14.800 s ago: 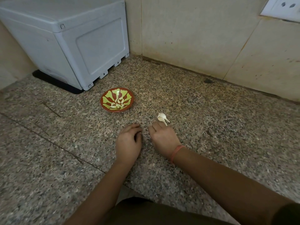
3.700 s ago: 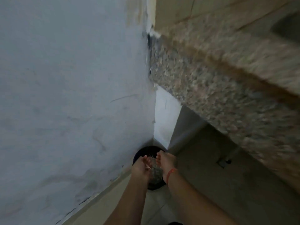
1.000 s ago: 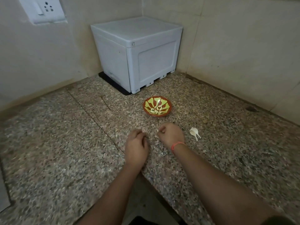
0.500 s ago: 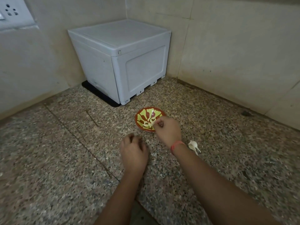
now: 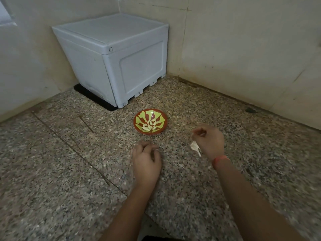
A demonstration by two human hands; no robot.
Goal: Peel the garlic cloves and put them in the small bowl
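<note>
Lying peeled in small bowl (image 5: 160, 119): garlic cloves (image 5: 149, 126).

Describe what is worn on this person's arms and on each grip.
The left forearm and right forearm are bare as far as the frame's edge; no sleeve shows. The right wrist carries a thin orange-red band, like a thread or cord, just behind the right grip. The left grip wears nothing visible: no glove, watch or ring can be made out.
</note>
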